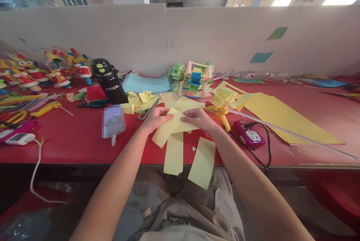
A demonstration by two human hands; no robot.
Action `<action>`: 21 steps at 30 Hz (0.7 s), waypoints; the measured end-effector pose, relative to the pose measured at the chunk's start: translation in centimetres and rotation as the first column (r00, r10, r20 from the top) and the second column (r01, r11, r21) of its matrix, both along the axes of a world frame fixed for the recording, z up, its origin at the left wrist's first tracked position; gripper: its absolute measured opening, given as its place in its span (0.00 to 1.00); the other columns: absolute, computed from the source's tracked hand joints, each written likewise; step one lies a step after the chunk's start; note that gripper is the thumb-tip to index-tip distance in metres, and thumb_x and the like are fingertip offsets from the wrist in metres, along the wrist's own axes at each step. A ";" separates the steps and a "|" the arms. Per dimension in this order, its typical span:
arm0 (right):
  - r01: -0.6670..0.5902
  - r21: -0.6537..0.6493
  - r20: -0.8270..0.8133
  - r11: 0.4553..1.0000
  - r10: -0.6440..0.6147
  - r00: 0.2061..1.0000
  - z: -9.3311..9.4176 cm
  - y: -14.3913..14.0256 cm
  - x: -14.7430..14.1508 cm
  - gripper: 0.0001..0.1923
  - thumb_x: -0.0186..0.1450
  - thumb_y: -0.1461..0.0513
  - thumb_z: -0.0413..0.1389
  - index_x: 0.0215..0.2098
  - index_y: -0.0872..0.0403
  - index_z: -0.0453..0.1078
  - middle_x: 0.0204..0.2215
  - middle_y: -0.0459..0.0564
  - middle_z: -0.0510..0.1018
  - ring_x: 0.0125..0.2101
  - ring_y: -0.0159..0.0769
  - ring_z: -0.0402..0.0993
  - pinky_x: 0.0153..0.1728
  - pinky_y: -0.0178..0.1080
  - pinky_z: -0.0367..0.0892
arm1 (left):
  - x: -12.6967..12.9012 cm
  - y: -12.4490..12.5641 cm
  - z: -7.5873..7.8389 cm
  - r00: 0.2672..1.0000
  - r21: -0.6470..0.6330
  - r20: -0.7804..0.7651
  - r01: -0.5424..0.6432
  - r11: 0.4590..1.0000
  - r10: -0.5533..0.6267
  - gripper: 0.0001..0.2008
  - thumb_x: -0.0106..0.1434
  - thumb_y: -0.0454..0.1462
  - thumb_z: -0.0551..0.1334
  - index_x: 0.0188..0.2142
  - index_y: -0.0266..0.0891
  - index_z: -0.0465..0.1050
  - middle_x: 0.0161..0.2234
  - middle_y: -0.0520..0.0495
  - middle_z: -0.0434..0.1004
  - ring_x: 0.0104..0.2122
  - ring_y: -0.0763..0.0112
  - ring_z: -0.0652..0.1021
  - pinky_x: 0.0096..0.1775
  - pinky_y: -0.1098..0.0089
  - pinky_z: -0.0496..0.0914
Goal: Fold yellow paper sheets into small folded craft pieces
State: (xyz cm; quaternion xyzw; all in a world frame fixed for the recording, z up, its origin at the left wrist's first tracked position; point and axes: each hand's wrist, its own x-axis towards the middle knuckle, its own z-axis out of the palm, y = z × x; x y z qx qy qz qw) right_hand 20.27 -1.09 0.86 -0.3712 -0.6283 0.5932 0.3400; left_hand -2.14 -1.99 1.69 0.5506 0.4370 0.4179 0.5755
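Between thumb and fingers, my left hand (pixel 156 119) pinches a pale yellow paper piece (pixel 163 132) that slants down to the left. My right hand (pixel 199 118) grips the right part of the yellow paper, which meets the other part in a V. Whether this is one folded sheet or two overlapping pieces, I cannot tell. Below, a yellow paper strip (pixel 173 154) and another yellow rectangle (pixel 203 162) overhang the table's front edge. Scissors with green handles (pixel 144 114) lie just left of my left hand. A yellow glue gun (pixel 221 114) rests beside my right hand.
A black bottle (pixel 109 81) stands at the back left, near several colourful figures (pixel 56 70). Behind my hands is a paper-and-stick model (pixel 195 79). A purple power socket (pixel 249 135) with a cable, a clear rod (pixel 295 134) and large yellow sheets (pixel 281 115) occupy the right.
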 end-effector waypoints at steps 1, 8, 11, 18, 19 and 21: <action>-0.001 -0.004 -0.001 1.000 0.001 1.000 0.0 0.0 0.0 0.24 0.51 0.51 0.71 0.43 0.55 0.81 0.34 0.52 0.84 0.35 0.41 0.81 0.37 0.39 0.74 | 0.0 0.0 0.0 1.000 -0.002 0.002 0.004 1.000 -0.004 0.23 0.44 0.42 0.76 0.40 0.35 0.81 0.37 0.42 0.84 0.33 0.61 0.82 0.37 0.64 0.76; 0.036 0.018 0.047 0.999 -0.037 0.998 0.2 -0.1 0.0 0.25 0.52 0.49 0.70 0.43 0.56 0.81 0.33 0.52 0.84 0.32 0.39 0.79 0.33 0.37 0.73 | 0.0 -0.1 0.1 1.000 0.003 -0.014 0.015 1.000 -0.015 0.24 0.45 0.43 0.76 0.41 0.35 0.81 0.37 0.41 0.84 0.35 0.59 0.82 0.38 0.62 0.76; 0.080 0.076 0.096 0.994 -0.087 0.992 0.2 -0.1 -0.1 0.23 0.54 0.48 0.67 0.40 0.56 0.82 0.32 0.52 0.83 0.29 0.37 0.77 0.28 0.36 0.70 | 0.0 -0.2 0.2 1.000 0.011 -0.020 0.024 1.000 -0.024 0.24 0.45 0.44 0.76 0.41 0.34 0.81 0.36 0.40 0.84 0.35 0.58 0.82 0.38 0.62 0.76; 0.069 0.159 0.129 0.985 -0.090 0.988 0.5 -0.2 -0.1 0.21 0.55 0.48 0.66 0.36 0.56 0.82 0.29 0.49 0.81 0.27 0.33 0.72 0.27 0.35 0.64 | 0.1 0.6 0.4 0.994 0.089 -0.093 -0.044 0.995 0.052 0.19 0.50 0.48 0.73 0.35 0.36 0.81 0.33 0.43 0.83 0.33 0.61 0.80 0.34 0.67 0.72; 0.072 0.167 0.133 0.983 -0.095 0.986 0.5 -0.3 -0.1 0.21 0.56 0.47 0.65 0.36 0.56 0.82 0.29 0.49 0.81 0.27 0.33 0.71 0.27 0.35 0.63 | 0.2 0.8 0.4 0.991 0.118 -0.105 -0.071 0.990 0.083 0.19 0.50 0.48 0.72 0.34 0.36 0.80 0.31 0.44 0.82 0.32 0.63 0.79 0.33 0.68 0.71; 0.080 0.176 0.138 0.981 -0.105 0.985 0.5 -0.3 -0.2 0.22 0.56 0.47 0.65 0.37 0.56 0.82 0.29 0.49 0.81 0.26 0.32 0.70 0.26 0.35 0.62 | 0.5 1.3 0.3 0.983 0.166 -0.123 -0.112 0.980 0.133 0.17 0.49 0.47 0.72 0.30 0.35 0.79 0.28 0.47 0.80 0.29 0.67 0.77 0.31 0.69 0.69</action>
